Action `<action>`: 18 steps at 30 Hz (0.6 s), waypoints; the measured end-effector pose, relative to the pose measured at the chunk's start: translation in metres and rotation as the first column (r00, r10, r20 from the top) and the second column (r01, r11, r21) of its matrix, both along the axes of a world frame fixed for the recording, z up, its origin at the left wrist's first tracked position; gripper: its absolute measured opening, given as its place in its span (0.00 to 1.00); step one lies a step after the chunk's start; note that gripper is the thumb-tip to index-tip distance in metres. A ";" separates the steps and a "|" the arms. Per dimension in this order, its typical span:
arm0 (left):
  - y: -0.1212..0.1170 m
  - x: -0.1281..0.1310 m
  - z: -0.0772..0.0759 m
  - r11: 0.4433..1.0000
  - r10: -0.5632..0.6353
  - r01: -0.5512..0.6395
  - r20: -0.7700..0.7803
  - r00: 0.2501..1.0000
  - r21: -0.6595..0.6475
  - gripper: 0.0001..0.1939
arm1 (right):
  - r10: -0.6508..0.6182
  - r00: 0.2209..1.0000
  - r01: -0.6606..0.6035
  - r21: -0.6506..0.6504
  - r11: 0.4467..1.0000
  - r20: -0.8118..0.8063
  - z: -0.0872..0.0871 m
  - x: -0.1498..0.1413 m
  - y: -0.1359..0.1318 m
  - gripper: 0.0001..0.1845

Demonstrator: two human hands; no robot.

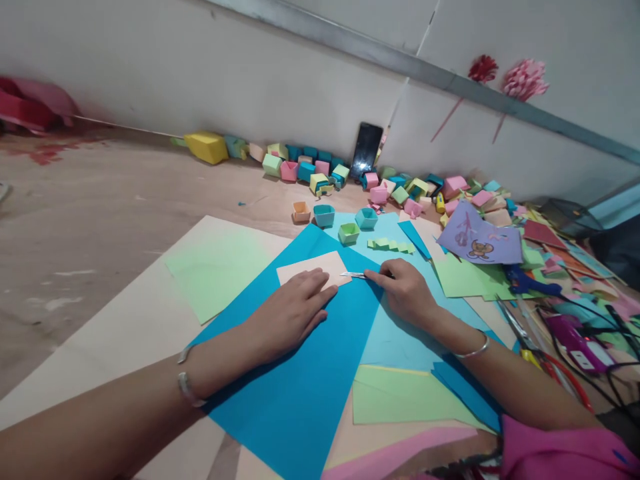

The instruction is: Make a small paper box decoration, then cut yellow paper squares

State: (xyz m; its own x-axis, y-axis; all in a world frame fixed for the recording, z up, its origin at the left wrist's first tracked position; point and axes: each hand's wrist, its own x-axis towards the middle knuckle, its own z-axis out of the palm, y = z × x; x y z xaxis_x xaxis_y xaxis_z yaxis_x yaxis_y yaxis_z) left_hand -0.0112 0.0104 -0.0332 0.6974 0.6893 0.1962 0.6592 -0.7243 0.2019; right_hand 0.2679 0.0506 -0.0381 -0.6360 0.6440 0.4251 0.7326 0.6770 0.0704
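Note:
A small peach paper piece lies on a large blue sheet. My left hand rests flat over the peach piece, fingers stretched out, pressing on its near part. Pinched in my right hand is a slim silver blade, whose tip touches the right side of the peach piece. The blade's handle is hidden inside the fingers. Just beyond stand an orange paper box, a blue paper box, a light blue one and a green one.
Several folded paper boxes line the wall, with a phone leaning there. A green zigzag strip lies beyond my right hand. To the right are scissors, a blue glue gun, a purple device, cables and paper scraps.

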 end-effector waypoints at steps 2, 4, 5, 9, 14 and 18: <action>0.000 0.000 0.001 1.000 -0.009 0.009 0.004 1.000 0.000 0.23 | 0.024 1.000 -0.024 -0.013 1.000 -0.017 0.000 0.001 0.001 0.20; 0.001 0.000 0.001 1.000 -0.015 0.015 0.011 1.000 0.002 0.23 | 0.064 0.996 -0.066 -0.033 0.997 -0.056 -0.001 0.002 0.003 0.20; 0.001 0.000 0.001 1.000 -0.016 0.016 0.016 1.000 0.003 0.23 | 0.088 0.993 -0.092 -0.046 0.995 -0.080 -0.001 0.002 0.004 0.20; 0.001 0.000 0.001 1.000 0.000 0.001 0.029 1.000 -0.012 0.22 | 0.158 0.970 -0.181 -0.118 0.976 -0.183 -0.002 0.004 0.006 0.22; 0.001 -0.002 0.000 1.000 -0.006 0.006 0.020 1.000 0.002 0.23 | 0.191 0.953 -0.233 -0.162 0.959 -0.237 0.000 0.002 0.007 0.23; 0.004 -0.008 -0.011 0.998 0.005 -0.008 0.043 0.999 0.062 0.24 | 0.173 0.968 -0.206 -0.189 0.960 -0.180 -0.004 -0.001 0.014 0.21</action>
